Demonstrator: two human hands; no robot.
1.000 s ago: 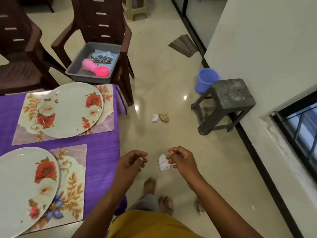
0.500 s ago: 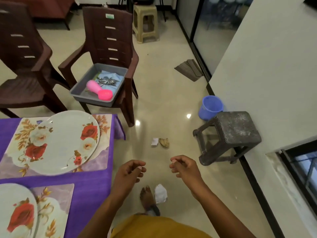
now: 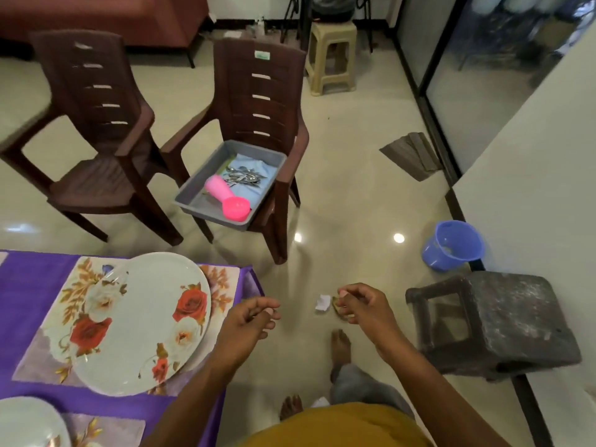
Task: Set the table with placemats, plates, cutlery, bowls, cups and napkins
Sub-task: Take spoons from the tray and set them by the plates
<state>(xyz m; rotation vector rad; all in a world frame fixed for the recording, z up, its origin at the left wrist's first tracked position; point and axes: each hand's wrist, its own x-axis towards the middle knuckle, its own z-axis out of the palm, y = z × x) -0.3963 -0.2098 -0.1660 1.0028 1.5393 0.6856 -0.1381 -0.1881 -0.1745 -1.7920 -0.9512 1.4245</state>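
Your fingers are loosely curled and hold nothing on both the left hand (image 3: 250, 321) and right hand (image 3: 362, 309). The grey plastic tray (image 3: 206, 201) with shiny metal cutlery (image 3: 243, 179) sits ahead on the brown chair's seat (image 3: 283, 182), its long side pointing away, nearer your left hand.

purple cloth (image 3: 32, 285) on the table, and the placemat (image 3: 58, 350) is pale lilac with orange-gold leaves. plate (image 3: 142, 321) is whitish with red and cream roses. two dark brown chairs (image 3: 96, 130), one holding a grey tray (image 3: 206, 204) with a light blue cloth (image 3: 254, 179), silver cutlery (image 3: 243, 179) and pink cups (image 3: 225, 198). blue bucket (image 3: 451, 246), dark speckled grey stool (image 3: 503, 321), beige stool (image 3: 332, 56), glossy cream floor (image 3: 354, 188). mustard yellow shirt (image 3: 338, 427).
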